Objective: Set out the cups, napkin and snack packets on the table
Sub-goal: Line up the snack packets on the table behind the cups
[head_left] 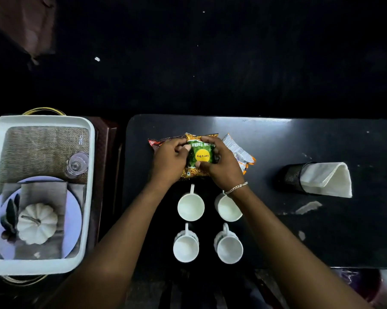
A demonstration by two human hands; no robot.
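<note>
A green and orange snack packet (200, 153) lies on the black table (299, 139), gripped on either side by my left hand (169, 160) and my right hand (221, 166). A red packet (158, 142) sticks out to its left, and an orange and white packet (239, 151) lies to its right. Several white cups stand in a two-by-two block below the packets: back left cup (190, 207), back right cup (229, 208), front left cup (185, 247), front right cup (229, 248). A folded white napkin (328, 180) sits in a black mesh holder (290, 177) lying on its side.
A white tray (89, 197) stands left of the table, with a printed picture of a plate, a pumpkin and a glass on its inside. White scuffs mark the table's right half. Beyond the far table edge everything is dark.
</note>
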